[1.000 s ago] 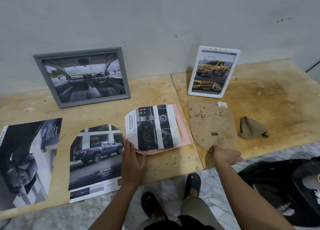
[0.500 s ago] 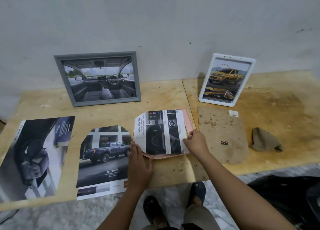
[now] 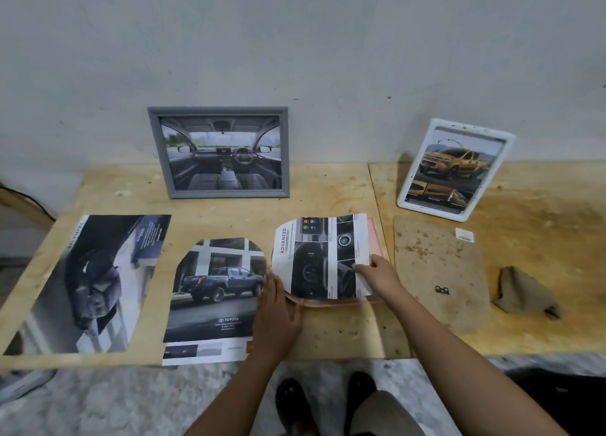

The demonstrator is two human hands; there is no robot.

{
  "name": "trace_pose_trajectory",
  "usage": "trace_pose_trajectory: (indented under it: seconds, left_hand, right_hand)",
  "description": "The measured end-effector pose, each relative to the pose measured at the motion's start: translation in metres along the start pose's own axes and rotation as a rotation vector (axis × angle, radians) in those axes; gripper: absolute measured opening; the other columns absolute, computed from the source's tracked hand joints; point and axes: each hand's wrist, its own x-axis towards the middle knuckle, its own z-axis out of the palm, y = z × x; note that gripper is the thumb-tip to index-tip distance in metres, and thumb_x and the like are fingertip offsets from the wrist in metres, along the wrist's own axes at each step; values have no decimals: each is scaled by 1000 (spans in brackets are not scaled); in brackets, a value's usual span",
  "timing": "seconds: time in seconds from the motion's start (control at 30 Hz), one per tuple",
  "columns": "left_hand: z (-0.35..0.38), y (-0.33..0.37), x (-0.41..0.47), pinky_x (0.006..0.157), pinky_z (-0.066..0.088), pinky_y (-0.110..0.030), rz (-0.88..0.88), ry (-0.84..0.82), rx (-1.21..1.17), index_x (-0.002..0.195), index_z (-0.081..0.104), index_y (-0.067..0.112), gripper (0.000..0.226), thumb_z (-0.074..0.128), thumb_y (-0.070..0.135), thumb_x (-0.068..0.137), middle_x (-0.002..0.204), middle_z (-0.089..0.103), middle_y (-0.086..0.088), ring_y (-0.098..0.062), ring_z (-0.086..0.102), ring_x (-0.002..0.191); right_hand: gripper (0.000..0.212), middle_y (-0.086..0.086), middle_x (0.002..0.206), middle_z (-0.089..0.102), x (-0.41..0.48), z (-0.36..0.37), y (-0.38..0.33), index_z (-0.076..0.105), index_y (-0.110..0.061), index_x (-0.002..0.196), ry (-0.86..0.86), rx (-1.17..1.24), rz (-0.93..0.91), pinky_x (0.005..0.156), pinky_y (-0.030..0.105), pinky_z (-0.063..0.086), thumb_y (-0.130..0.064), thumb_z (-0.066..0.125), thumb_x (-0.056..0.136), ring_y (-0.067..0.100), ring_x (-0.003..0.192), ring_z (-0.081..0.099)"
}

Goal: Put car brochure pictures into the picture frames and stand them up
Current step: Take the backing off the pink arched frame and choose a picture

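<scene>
A cut arch-shaped brochure picture marked ADVANCED [image 3: 316,255] lies on a pink arch-shaped frame [image 3: 375,242] in the middle of the wooden table [image 3: 328,189]. My right hand [image 3: 377,273] pinches the picture's right edge and lifts its corner. My left hand [image 3: 275,307] lies flat beside the frame's left end, fingers straight, touching its edge. The brown arched backing board [image 3: 436,265] lies to the right. A grey frame with a car interior picture [image 3: 219,153] and a white frame with a yellow truck picture [image 3: 454,170] stand against the wall.
A cut picture of a blue pickup [image 3: 213,298] and a large dark brochure page [image 3: 91,281] lie on the left. A crumpled brown cloth [image 3: 524,293] sits at the right. My feet show below the table's front edge.
My right hand left the backing board, moved left to the ADVANCED picture and took hold of its right edge. My left hand stayed by the frame.
</scene>
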Motion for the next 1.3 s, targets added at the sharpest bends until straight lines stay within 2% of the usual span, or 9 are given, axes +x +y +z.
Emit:
trace_pose_trajectory:
  seconds: [0.3,0.5,0.63,0.8,0.9,1.0,1.1,1.2,1.3]
  left_hand:
    - [-6,12,-5,114,17,-46,-122,16,-84,150,5,12,78,45,47,93,159,1,-6,-28,2,146]
    - [-27,62,-11,97,43,-32,-328,269,-789,133,44,10,49,33,44,99,124,54,-3,-30,51,122]
    - [-45,74,-18,94,51,-43,-416,269,-1438,132,44,8,57,46,46,89,125,59,-21,-33,63,106]
    - [-87,49,-39,50,47,-11,-340,467,-1165,125,45,15,30,49,10,96,85,64,-12,-4,59,61]
    - [-124,0,-44,44,39,-18,-411,529,-1083,131,45,4,37,51,6,94,60,51,0,-11,46,49]
    - [-166,-44,-51,38,28,-14,-423,558,-1058,103,54,19,24,48,-2,93,46,40,5,-3,34,36]
    - [-206,-96,-51,43,33,-11,-441,571,-985,104,51,21,24,48,-1,94,57,43,5,-1,42,46]
    - [-243,-145,-51,60,50,-23,-454,529,-891,121,45,4,26,49,4,95,89,60,-23,-24,60,74]
    - [-270,-196,-41,59,50,-15,-474,460,-860,118,45,6,27,46,-4,94,97,63,-4,-7,65,72]
  right_hand:
    - [11,27,109,56,-13,-35,-29,49,-12,91,-122,207,-140,74,44,46,-7,56,84,43,95,58]
    - [22,5,106,63,-24,-42,-59,54,-22,101,-216,438,-318,83,47,53,-4,48,89,29,101,61]
    - [37,4,109,68,-37,-19,-68,54,-14,116,-454,513,-355,66,29,55,5,52,85,22,92,68]
    - [43,6,98,72,-56,23,-94,57,-5,110,-701,444,-390,61,22,52,-2,69,68,21,85,70]
    - [33,12,91,70,-60,47,-121,56,-2,109,-719,595,-363,49,21,50,3,65,78,22,71,69]
    - [29,18,94,68,-59,78,-147,53,-2,110,-750,630,-292,48,23,54,9,57,84,21,70,70]
    - [39,20,100,66,-60,125,-167,50,-6,112,-770,479,-263,59,32,59,13,60,79,30,81,68]
    - [44,14,113,60,-70,180,-178,50,-12,111,-741,219,-286,60,25,53,8,67,76,22,84,64]
    - [38,6,107,58,-87,235,-186,47,-14,108,-686,-75,-361,63,21,48,1,66,78,11,84,57]
